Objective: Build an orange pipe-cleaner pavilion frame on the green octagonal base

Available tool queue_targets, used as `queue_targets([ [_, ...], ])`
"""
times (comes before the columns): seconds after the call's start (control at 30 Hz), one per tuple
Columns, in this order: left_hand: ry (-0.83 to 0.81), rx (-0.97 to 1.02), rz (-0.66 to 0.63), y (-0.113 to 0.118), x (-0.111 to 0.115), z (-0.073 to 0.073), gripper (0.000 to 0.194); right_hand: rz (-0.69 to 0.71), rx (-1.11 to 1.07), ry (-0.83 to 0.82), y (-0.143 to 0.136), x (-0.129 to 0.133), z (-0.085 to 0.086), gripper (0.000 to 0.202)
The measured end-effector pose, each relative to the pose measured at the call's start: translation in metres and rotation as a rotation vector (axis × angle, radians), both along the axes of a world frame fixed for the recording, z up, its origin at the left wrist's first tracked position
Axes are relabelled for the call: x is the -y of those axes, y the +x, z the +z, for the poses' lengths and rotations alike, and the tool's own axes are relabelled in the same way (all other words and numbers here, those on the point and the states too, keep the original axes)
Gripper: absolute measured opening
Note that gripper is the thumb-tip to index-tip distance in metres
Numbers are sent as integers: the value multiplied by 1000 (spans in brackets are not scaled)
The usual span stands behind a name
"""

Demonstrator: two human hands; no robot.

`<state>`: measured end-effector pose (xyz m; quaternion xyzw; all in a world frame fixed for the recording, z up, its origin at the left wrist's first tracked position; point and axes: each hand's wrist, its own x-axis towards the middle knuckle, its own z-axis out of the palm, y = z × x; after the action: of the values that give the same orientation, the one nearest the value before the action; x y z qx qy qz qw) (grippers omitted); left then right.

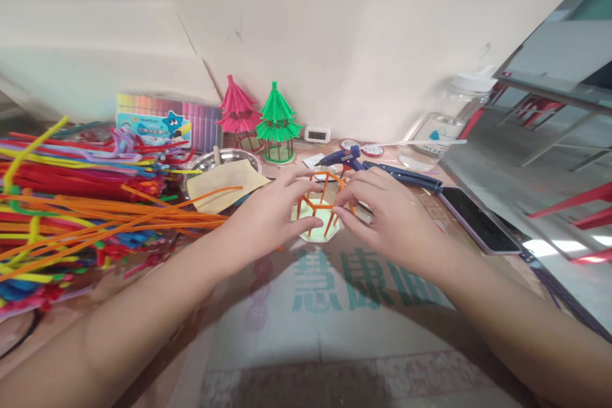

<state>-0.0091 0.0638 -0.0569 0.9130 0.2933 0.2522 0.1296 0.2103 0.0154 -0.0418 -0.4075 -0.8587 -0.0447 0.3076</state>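
Evidently right hand [389, 207] pinches orange frame [319, 206], left hand [268, 210] half-open around its side

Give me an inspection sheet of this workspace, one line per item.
Surface: printed sheet, with green characters
Job's things: orange frame upright on pale base; blue glue gun behind
Clutter: heaped coloured stems left, overlapping each other; bottle and phone right
Grippers: bare left hand and right hand at the frame; firmness of grip unclear
Cables: dark curved line at left edge, possibly a cord; cannot tell
Surroundings: pale wall behind; red seat and grey floor right
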Motion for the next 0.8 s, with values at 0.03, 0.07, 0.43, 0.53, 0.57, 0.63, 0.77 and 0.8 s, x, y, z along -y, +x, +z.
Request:
queue_targets([
  [0.03,2,4,4,0,0,0,41,4,0,-4,0,0,0,8],
  [0.07,5,7,7,0,0,0,41,8,4,-6,0,0,0,8],
  [0.43,66,2,14,0,1,-2,28,-35,32,-8,-2,0,-2,11],
  [0.53,66,-3,12,0,1,-1,27,-32,23,4,-1,-1,-4,11],
  [0.57,63,-4,11,0,1,-1,26,-31,23,16,-1,-1,-4,12],
  [0.63,57,-6,7,0,1,-1,25,-29,24,34,1,-2,-5,14],
  [0.77,65,-17,9,0,-1,-2,24,-48,5,20,6,-1,2,20],
  [0.8,69,-22,17,0,-1,-2,24,-51,1,20,7,-1,5,21],
])
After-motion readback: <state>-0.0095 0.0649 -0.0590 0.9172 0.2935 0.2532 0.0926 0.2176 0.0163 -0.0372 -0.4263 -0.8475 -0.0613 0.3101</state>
